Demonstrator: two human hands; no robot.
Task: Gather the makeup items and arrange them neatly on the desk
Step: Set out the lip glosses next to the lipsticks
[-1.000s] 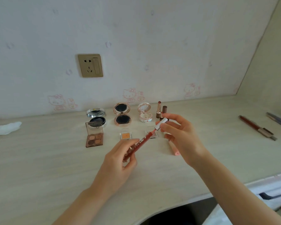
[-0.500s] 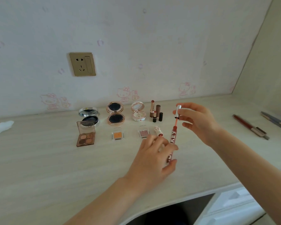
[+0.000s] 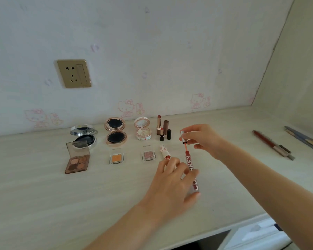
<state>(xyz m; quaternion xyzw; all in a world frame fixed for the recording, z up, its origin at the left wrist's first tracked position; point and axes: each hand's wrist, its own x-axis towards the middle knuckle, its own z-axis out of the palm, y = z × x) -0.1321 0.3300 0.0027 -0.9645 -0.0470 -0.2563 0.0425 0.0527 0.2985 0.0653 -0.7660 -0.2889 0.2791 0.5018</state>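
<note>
Pale wood-grain desk (image 3: 43, 204) runs under a cartoon-cat wallpaper, with open compacts, eyeshadow pans and upright lipsticks (image 3: 163, 128) ranked toward the left and centre. Your left hand (image 3: 172, 184) curls its fingers round the clear lip-gloss tube (image 3: 192, 173), dark red with white lettering, held just right of the rows and above the desk. Its long axis runs near to far, mouth pointing away from you. Your right hand (image 3: 203, 137) pinches the silver cap (image 3: 182, 137), wand drawn nearly out, directly beyond that mouth. Farther right, two pencils (image 3: 271, 145) lie ungathered.
</note>
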